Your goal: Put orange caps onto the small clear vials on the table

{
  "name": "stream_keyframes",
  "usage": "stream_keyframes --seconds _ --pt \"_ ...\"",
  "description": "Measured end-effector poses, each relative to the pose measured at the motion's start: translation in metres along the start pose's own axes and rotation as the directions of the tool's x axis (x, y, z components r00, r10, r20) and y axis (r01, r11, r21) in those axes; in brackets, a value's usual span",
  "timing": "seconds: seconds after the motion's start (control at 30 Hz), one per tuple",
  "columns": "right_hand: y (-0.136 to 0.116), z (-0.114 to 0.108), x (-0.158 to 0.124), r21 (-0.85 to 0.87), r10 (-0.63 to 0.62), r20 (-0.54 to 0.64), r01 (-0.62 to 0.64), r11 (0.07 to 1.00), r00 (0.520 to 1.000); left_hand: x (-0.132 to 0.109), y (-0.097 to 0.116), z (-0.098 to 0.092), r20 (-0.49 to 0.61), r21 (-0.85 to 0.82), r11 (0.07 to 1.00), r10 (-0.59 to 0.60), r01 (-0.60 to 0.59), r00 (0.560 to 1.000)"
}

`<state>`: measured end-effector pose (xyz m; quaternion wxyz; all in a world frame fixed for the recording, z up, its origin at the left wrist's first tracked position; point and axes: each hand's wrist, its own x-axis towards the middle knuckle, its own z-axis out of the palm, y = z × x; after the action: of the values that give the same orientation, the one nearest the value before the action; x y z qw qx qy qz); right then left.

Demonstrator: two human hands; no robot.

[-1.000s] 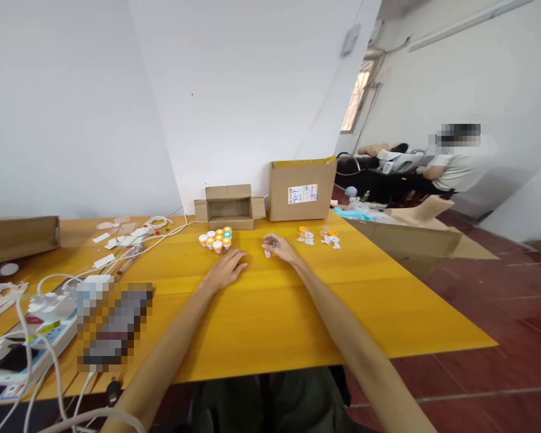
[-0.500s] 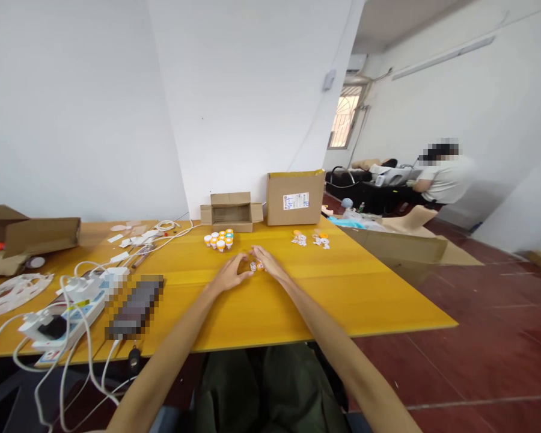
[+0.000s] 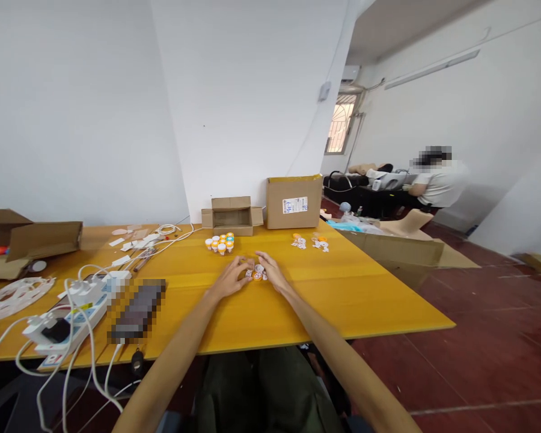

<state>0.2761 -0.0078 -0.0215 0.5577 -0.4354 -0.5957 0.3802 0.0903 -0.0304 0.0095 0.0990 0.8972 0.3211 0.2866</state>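
Between my two hands, on the yellow table [image 3: 342, 300], lies a little heap of small white and orange pieces [image 3: 258, 276], too small to name. My left hand [image 3: 231, 279] curves round its left side, thumb and fingers apart, the fingertips at the pieces. On the other side my right hand [image 3: 272, 274] stands with its fingers stretched out, its palm edge close beside the heap. Neither hand grips anything that I can see. Just beyond the left hand stands a cluster of small white and orange bottle-like pieces [image 3: 222, 247], one with a blue-green part.
Two more heaps, a left one [image 3: 299, 242] and a right one [image 3: 321, 243], lie farther right. Behind stand an open carton [image 3: 232, 230] and a closed box [image 3: 293, 207]. A power strip [image 3: 103, 294], cables and a phone [image 3: 137, 310] occupy the left. A person [image 3: 444, 180] sits in the background.
My hands have drawn slightly nearer to me, and more of the white and orange pieces show between them. The whole view has shifted a little.
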Motion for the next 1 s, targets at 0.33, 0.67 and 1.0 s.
stream_keyframes --seconds 0.33,0.67,1.0 --pt "-0.004 -0.02 -0.03 -0.353 -0.191 0.019 0.185 0.917 0.981 -0.003 0.006 -0.005 0.038 0.101 0.994 0.026 -0.03 0.999" --pt "-0.004 -0.02 -0.042 -0.533 -0.251 -0.034 0.195 0.824 0.967 -0.001 0.014 -0.007 -0.019 0.107 0.994 0.012 -0.01 1.0" --pt "-0.011 -0.018 -0.049 -0.585 -0.262 0.108 0.275 0.763 0.959 -0.003 0.014 -0.002 0.003 0.097 0.995 0.027 -0.027 1.0"
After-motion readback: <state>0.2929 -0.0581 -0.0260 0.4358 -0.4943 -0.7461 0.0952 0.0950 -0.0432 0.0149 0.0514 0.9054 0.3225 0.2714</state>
